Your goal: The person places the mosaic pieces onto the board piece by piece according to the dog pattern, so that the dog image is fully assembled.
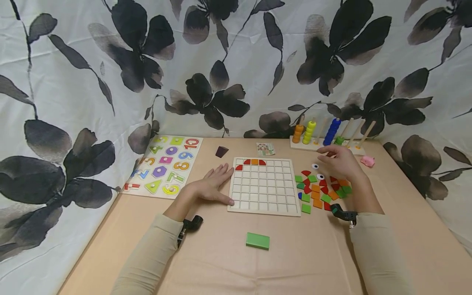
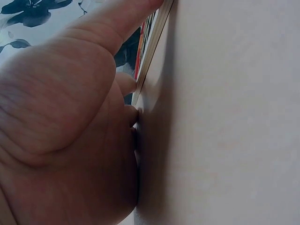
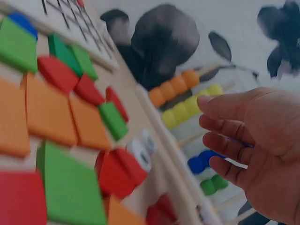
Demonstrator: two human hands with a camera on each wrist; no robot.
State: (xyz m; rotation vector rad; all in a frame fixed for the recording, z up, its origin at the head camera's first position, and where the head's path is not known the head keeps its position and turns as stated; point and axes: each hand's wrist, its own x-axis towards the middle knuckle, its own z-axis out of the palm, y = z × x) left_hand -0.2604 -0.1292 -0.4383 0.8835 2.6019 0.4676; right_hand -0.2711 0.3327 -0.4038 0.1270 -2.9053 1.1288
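My left hand point(image 1: 212, 186) lies at the left edge of a pale grid board point(image 1: 265, 188), its fingers straight and the thumb touching the lower left corner. In the left wrist view the thumb reaches the side of the board point(image 2: 152, 47). A few red pieces and an orange piece point(image 1: 255, 162) sit in the board's top rows. Above the loose pieces on the right hovers my right hand point(image 1: 343, 162), fingers loosely bent with nothing between them. Green, red and orange pieces point(image 3: 51, 112) lie scattered below it, along with white eye pieces point(image 1: 320, 176).
Behind the right hand stands a peg rack point(image 1: 296, 143) with coloured beads. A number puzzle board point(image 1: 145, 180) lies at left. A green block point(image 1: 257, 241) is in front, a dark piece point(image 1: 221, 152) and a picture card point(image 1: 265, 149) behind, a pink object point(image 1: 367, 161) at right.
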